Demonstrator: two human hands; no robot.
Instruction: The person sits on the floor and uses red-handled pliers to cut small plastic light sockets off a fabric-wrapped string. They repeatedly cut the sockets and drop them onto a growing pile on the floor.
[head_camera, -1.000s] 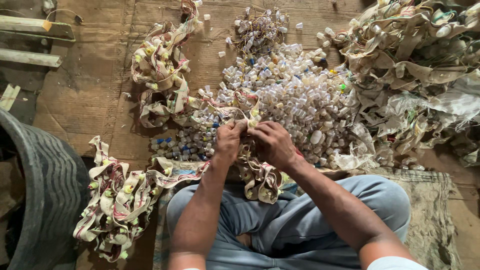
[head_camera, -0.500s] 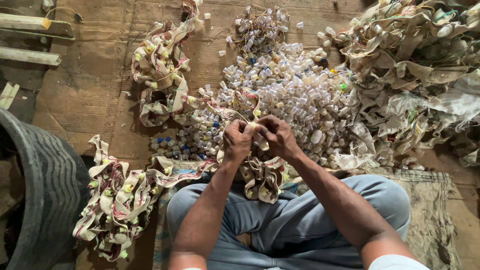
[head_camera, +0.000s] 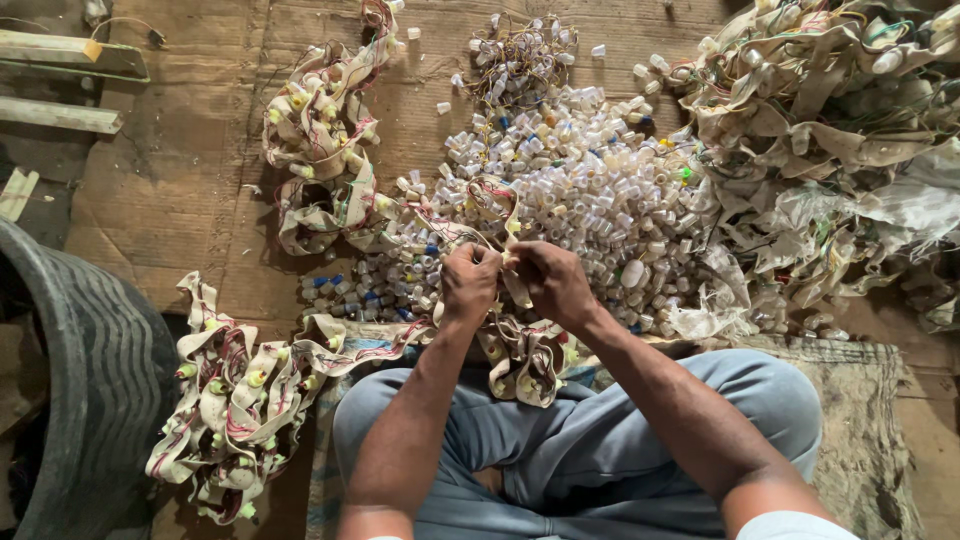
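While the person sits cross-legged on the cardboard floor (head_camera: 170, 200), both hands meet over the lap at a cream strip of cloth tape threaded with red wires and small sockets (head_camera: 515, 350); the left hand (head_camera: 470, 285) has its fingers curled tight and pinching the strip, and the right hand (head_camera: 550, 285) closes on the same strip just beside it, thumb and fingers pressed together on a raised end. Against the pictures from a second ago the hands have drawn slightly nearer the body and closer to each other; the strip's loop above them sits a little differently — I judge that the pulling or picking at one spot goes on, with no piece yet freed. The strip runs down over the grey-blue trousers (head_camera: 600, 440) and away to the left, into a bundle of worked strips (head_camera: 240, 400).

Beyond the hands lies a heap of small clear plastic caps (head_camera: 570, 180), a few of them blue; a second coil of strip (head_camera: 320, 150) lies to its left, and a tangled pile of tape and sheeting (head_camera: 830, 130) fills the right. A dark ribbed tub (head_camera: 90, 380) is cut off at the left edge.

What the fingertips grip exactly — a cap, a wire or bare tape — is hidden behind the knuckles.
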